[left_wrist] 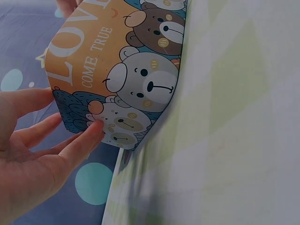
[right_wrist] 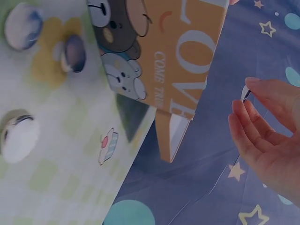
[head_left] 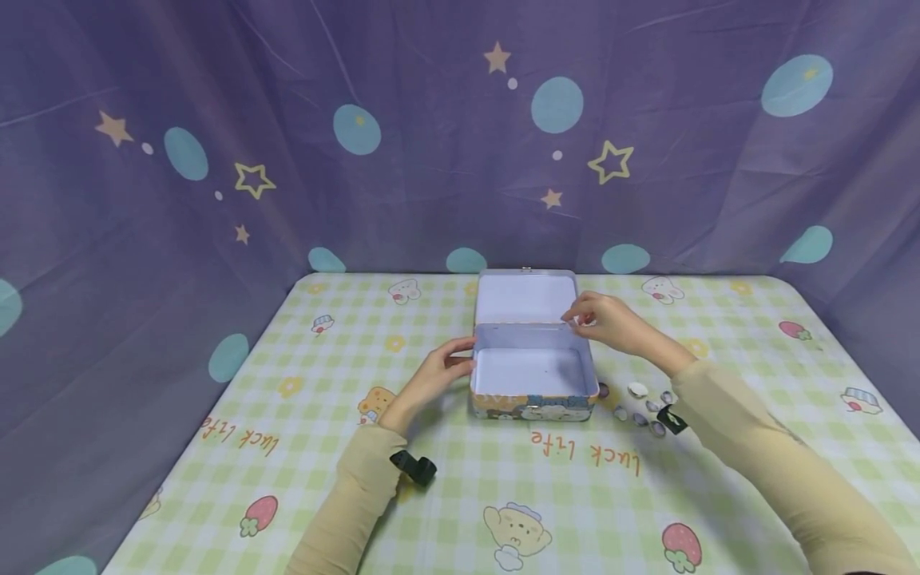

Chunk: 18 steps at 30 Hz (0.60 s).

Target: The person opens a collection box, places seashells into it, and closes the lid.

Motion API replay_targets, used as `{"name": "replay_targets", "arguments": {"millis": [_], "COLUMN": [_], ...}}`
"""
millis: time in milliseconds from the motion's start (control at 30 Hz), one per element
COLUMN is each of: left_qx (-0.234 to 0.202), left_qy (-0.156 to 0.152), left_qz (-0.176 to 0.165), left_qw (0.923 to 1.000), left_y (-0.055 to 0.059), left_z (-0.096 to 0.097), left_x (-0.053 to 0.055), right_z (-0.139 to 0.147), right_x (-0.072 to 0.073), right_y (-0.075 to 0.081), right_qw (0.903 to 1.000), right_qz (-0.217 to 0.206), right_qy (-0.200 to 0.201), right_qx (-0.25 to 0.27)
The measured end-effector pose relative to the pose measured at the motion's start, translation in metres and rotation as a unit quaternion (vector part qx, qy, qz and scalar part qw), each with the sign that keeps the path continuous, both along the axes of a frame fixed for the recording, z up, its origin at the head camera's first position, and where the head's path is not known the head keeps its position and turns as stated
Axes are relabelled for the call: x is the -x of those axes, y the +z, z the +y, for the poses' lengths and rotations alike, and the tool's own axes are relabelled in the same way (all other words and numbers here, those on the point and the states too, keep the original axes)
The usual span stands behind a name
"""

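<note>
A tin box with cartoon bears and lettering on its sides stands with its hinged lid laid back, showing a white interior. My left hand is at the box's left wall, and the left wrist view has its fairly straight fingertips touching the printed side. Over the box's right rear corner, my right hand pinches a small white shell with a dark edge between thumb and fingertips.
Several small shells, white and purplish, lie on the table right of the box, below my right wrist. A green checked cloth with printed pictures covers the table. Purple curtains hang behind and at both sides.
</note>
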<state>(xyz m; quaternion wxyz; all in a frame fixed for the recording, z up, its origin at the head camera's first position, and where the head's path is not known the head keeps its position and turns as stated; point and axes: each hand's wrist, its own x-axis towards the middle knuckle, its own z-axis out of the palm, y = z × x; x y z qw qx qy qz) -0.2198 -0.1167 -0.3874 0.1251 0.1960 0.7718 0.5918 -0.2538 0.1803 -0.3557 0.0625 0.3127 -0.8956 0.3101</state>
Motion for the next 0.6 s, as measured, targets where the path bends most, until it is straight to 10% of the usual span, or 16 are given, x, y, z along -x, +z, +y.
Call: {"name": "replay_targets", "arguments": {"millis": [600], "left_qx": [0.003], "left_qy": [0.004], "left_qz": [0.001], "left_qw": [1.0000], "left_y": [-0.002], "left_z": [0.000], "left_x": [0.001], "right_z": [-0.025], "right_x": [0.019], "right_y": [0.010], "right_qw": [0.9987], "right_qz": [-0.025], "right_qy": [0.037], "right_qx": [-0.025]}}
